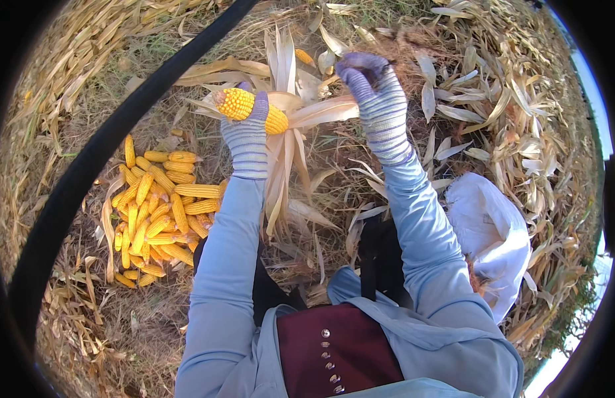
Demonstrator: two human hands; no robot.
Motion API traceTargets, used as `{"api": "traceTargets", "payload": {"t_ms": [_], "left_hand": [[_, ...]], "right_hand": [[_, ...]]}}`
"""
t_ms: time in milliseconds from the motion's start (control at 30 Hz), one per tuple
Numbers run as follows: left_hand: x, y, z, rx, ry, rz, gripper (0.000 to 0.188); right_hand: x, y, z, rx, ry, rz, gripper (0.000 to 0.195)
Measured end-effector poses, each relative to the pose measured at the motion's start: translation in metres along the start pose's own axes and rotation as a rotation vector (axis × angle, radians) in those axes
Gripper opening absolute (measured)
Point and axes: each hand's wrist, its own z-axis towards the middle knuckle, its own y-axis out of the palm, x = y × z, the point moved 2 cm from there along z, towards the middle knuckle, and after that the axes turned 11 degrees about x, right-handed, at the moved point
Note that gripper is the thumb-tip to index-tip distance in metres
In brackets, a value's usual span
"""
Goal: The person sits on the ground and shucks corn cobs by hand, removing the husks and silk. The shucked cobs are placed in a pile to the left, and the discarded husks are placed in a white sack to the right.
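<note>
My left hand point(248, 134), in a striped knit glove, grips a yellow ear of corn point(276, 120) with its husk peeled back. Dry husk leaves point(282, 164) spread out from the ear's base, several hanging downward and one reaching right. My right hand point(376, 99), gloved alike, is raised to the right of the ear, its fingers curled near dark strands that look like corn silk. Whether the fingers pinch anything is blurred. The tip of the rightward husk leaf point(332, 110) lies close to or against this hand.
A pile of husked corn ears point(158, 214) lies on the ground at left. One more ear point(305, 57) lies beyond my hands. A white woven sack point(486, 234) stands at right, beside a bank of dry husks point(526, 134). A dark strap or tube point(123, 119) crosses the upper left view.
</note>
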Motion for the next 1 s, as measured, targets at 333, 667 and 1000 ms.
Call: {"api": "traceTargets", "payload": {"t_ms": [333, 667, 1000], "left_hand": [[0.020, 0.008, -0.027, 0.020, -0.298, -0.586, 0.041], [0.011, 0.001, -0.008, -0.123, -0.411, -0.668, 0.048], [-0.014, -0.041, 0.034, -0.228, 0.265, 0.776, 0.067]], "right_hand": [[0.053, 0.041, -0.040, -0.644, -0.018, -0.950, 0.075], [0.054, 0.036, -0.043, -0.742, 0.156, -1.019, 0.048], [0.047, 0.029, -0.033, -0.558, 0.330, -1.063, 0.049]]}}
